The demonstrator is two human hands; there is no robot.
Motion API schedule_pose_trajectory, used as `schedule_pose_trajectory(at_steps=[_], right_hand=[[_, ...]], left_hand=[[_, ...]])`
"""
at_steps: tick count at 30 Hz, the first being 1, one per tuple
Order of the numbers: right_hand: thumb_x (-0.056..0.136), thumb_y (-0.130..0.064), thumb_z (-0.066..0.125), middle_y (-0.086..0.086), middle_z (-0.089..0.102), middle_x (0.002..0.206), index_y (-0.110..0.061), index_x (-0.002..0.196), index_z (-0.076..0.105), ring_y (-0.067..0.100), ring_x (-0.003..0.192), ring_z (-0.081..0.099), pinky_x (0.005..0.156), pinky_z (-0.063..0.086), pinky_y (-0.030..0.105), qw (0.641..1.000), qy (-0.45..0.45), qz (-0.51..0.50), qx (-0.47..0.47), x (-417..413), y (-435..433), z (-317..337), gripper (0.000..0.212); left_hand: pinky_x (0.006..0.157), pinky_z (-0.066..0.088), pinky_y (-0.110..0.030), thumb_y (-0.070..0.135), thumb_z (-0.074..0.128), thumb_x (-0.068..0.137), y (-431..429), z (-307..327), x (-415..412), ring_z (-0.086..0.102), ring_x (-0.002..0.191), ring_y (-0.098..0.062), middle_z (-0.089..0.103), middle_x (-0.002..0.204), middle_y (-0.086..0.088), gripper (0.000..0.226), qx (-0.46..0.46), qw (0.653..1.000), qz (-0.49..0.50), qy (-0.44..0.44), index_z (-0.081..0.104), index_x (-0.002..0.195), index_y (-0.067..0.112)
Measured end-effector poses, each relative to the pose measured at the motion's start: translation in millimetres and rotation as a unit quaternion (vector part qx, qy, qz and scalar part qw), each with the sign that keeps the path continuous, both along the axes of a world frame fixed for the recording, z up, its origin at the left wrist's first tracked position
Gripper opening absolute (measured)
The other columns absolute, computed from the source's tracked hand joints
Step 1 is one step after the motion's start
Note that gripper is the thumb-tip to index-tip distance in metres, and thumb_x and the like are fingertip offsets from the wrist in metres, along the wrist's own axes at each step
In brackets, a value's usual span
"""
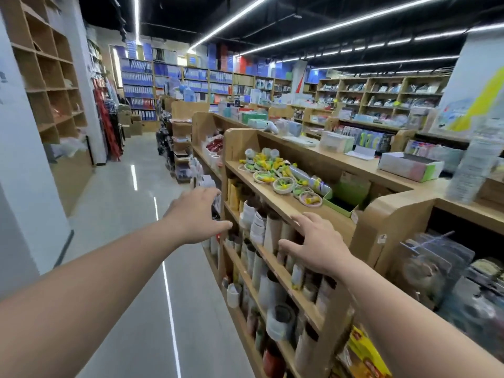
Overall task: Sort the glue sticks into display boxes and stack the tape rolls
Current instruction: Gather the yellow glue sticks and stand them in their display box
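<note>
Nothing here can be read. The yellow packets (364, 353) at the lower right carry red label patches — blurred past reading — and the small tag (381, 238) on the wooden shelf end (401, 214) shows print too small and smeared to make out.

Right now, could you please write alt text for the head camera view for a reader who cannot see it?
Two bare hands, the left hand and the right hand, reach open and empty toward a wooden shelf unit in a stationery shop aisle. Its top shelf holds a loose pile of tape rolls beside a green display box.
</note>
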State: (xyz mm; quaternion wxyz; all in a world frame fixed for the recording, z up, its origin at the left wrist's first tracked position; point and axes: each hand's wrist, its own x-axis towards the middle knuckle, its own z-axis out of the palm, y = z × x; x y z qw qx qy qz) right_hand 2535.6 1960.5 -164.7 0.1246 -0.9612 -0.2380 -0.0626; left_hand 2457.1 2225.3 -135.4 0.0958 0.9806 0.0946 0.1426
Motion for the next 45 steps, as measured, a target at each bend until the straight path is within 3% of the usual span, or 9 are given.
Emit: schedule_pose_trajectory(at_steps=[9,16,20,24,27,29,34,40,45], right_hand=[[0.083,-0.075,0.052,-0.005,0.035,0.157,-0.035,0.152,0.032,0.025,0.141,0.035,0.112,0.039,0.049,0.990,0.034,-0.135,0.019,173.8,51.1,-20.2,0.082],[0.086,-0.072,0.054,-0.006,0.031,0.159,-0.033,0.153,0.032,0.022,0.146,0.030,0.117,0.034,0.047,0.965,0.051,-0.244,0.083,258.4,43.8,-50.3,0.080],[0.088,-0.070,0.052,-0.006,0.032,0.160,-0.036,0.152,0.033,0.023,0.147,0.027,0.118,0.027,0.043,0.940,0.063,-0.319,0.108,295.6,31.0,-79.5,0.075],[0.091,-0.070,0.042,-0.009,0.027,0.161,-0.039,0.151,0.033,0.021,0.147,0.024,0.119,0.022,0.043,0.932,0.063,-0.344,0.099,317.5,21.4,-92.2,0.068],[0.095,-0.065,0.041,-0.009,0.029,0.158,-0.036,0.149,0.037,0.019,0.144,0.024,0.119,0.023,0.041,0.927,0.032,-0.360,0.097,323.7,19.2,-91.8,0.061],[0.097,-0.061,0.040,-0.009,0.028,0.158,-0.035,0.149,0.037,0.018,0.144,0.021,0.120,0.022,0.042,0.922,0.005,-0.377,0.086,325.9,17.4,-91.2,0.059],[0.102,-0.048,0.039,-0.009,0.031,0.158,-0.030,0.154,0.031,0.018,0.146,0.020,0.119,0.019,0.039,0.901,0.017,-0.433,0.029,331.8,11.5,-90.6,0.056],[0.102,-0.037,0.046,-0.003,0.046,0.142,-0.024,0.148,0.045,0.020,0.134,0.036,0.113,0.028,0.031,0.870,0.019,-0.490,0.043,334.6,19.4,-97.0,0.048],[0.098,-0.030,0.056,-0.001,0.060,0.120,-0.022,0.120,0.068,0.021,0.118,0.046,0.102,0.038,0.032,0.846,-0.016,-0.529,0.068,325.7,24.6,-103.7,0.026]], left_hand=[[0.109,0.043,-0.046,0.070,0.063,0.078,45.2,-18.3,237.2,0.039,0.137,-0.024,0.042,0.151,0.000,0.092,-0.023,0.990,-0.132,0.030,0.031,0.153,0.027],[0.118,0.031,-0.039,0.072,0.060,0.081,9.8,-52.3,363.0,0.029,0.145,-0.020,0.033,0.158,0.003,0.092,-0.011,0.966,-0.253,0.051,0.028,0.155,0.026],[0.118,0.032,-0.039,0.075,0.057,0.081,-17.4,-84.4,418.0,0.029,0.144,-0.019,0.034,0.157,0.005,0.090,0.018,0.950,-0.308,0.048,0.031,0.153,0.028],[0.114,0.033,-0.037,0.072,0.057,0.081,-45.5,-100.4,452.9,0.037,0.137,-0.020,0.043,0.149,0.004,0.081,0.058,0.929,-0.366,0.006,0.042,0.148,0.028],[0.092,0.048,-0.040,0.068,0.056,0.078,-57.6,-110.5,474.0,0.054,0.109,-0.023,0.058,0.118,0.002,0.062,0.069,0.898,-0.429,-0.060,0.064,0.123,0.026],[0.081,0.049,-0.040,0.063,0.057,0.076,-62.0,-116.3,487.2,0.055,0.098,-0.024,0.058,0.106,0.000,0.052,0.070,0.875,-0.470,-0.096,0.067,0.111,0.026],[0.085,0.051,-0.048,0.061,0.043,0.082,-63.9,-124.0,514.9,0.063,0.104,-0.025,0.068,0.112,0.002,0.043,0.154,0.808,-0.556,-0.119,0.069,0.110,0.040],[0.084,0.053,-0.049,0.054,0.041,0.083,-55.6,-123.0,538.5,0.068,0.093,-0.025,0.071,0.085,0.005,0.043,0.153,0.787,-0.591,-0.086,0.074,0.103,0.034],[0.085,0.053,-0.053,0.048,0.045,0.086,-49.9,-131.4,542.1,0.068,0.091,-0.030,0.072,0.083,-0.002,0.042,0.106,0.787,-0.596,-0.117,0.075,0.106,0.026]])
